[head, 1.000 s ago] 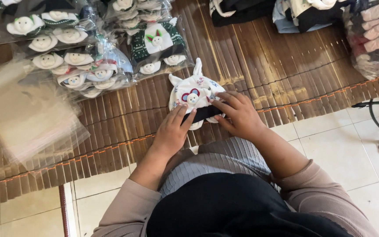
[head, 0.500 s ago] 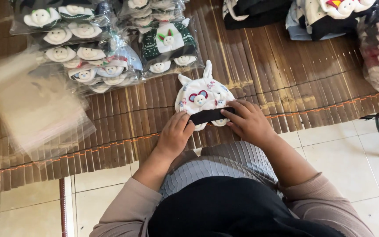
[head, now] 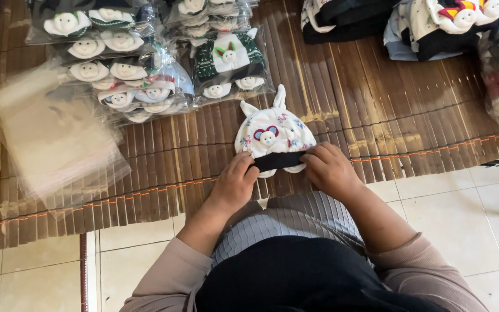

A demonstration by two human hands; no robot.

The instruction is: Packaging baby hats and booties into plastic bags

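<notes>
A small white baby hat (head: 274, 134) with two ears, a printed pattern and a little animal face lies on the brown bamboo mat (head: 376, 127). It has a black band (head: 278, 161) along its near edge. My left hand (head: 233, 186) pinches the left end of that band. My right hand (head: 329, 170) presses on the right end. Both hands rest at the mat's near edge, above my lap.
Clear bags of similar hats (head: 125, 86) are stacked at the back left, with a green one (head: 229, 58) beside them. Loose empty plastic bags (head: 53, 138) lie at left. Piles of clothing (head: 434, 26) sit at the back right. Tiled floor (head: 469, 214) lies nearer.
The view has shifted slightly, and the hat sits a little farther right in it. Both hands have stayed on the hat's black band, smoothing it flat.
</notes>
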